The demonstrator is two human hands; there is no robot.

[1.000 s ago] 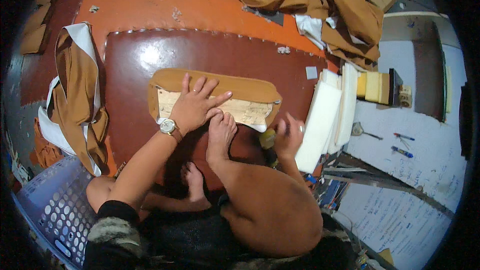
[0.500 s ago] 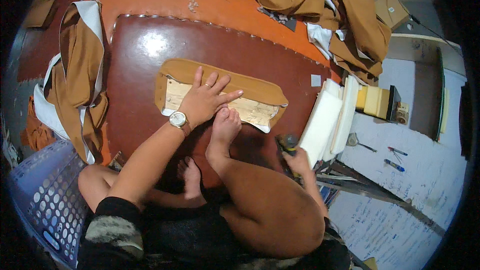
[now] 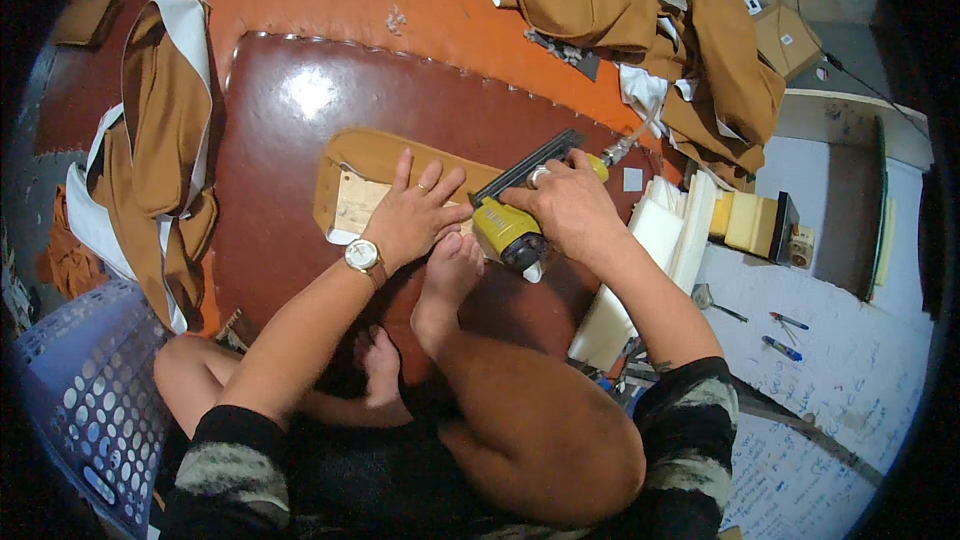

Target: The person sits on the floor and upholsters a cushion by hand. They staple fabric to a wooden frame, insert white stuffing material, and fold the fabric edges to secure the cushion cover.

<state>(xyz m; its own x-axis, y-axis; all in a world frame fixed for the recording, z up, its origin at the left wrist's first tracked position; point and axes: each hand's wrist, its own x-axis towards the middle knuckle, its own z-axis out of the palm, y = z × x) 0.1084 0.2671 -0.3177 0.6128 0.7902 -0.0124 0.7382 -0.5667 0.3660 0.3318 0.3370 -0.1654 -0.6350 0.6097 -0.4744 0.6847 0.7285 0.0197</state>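
Observation:
My left hand [image 3: 410,210] lies with fingers spread over a wooden board [image 3: 355,200] edged with tan fabric [image 3: 349,149]. My bare right foot [image 3: 450,270] is beside that hand, against the piece. My right hand [image 3: 565,200] grips a yellow and black pneumatic staple gun [image 3: 505,230] over the piece's right end, which it largely hides; a hose fitting sticks out toward the upper right. The work lies on a maroon padded mat [image 3: 275,110].
Tan fabric pieces with white backing [image 3: 165,100] lie at left, more [image 3: 580,0] at upper right. A perforated plastic basket [image 3: 70,360] is at lower left. White foam strips [image 3: 640,250], yellow foam blocks [image 3: 740,220] and pens [image 3: 780,347] are on the right.
My right hand has come up from the lower right with the staple gun and brought it over the board. My left hand stays on the piece.

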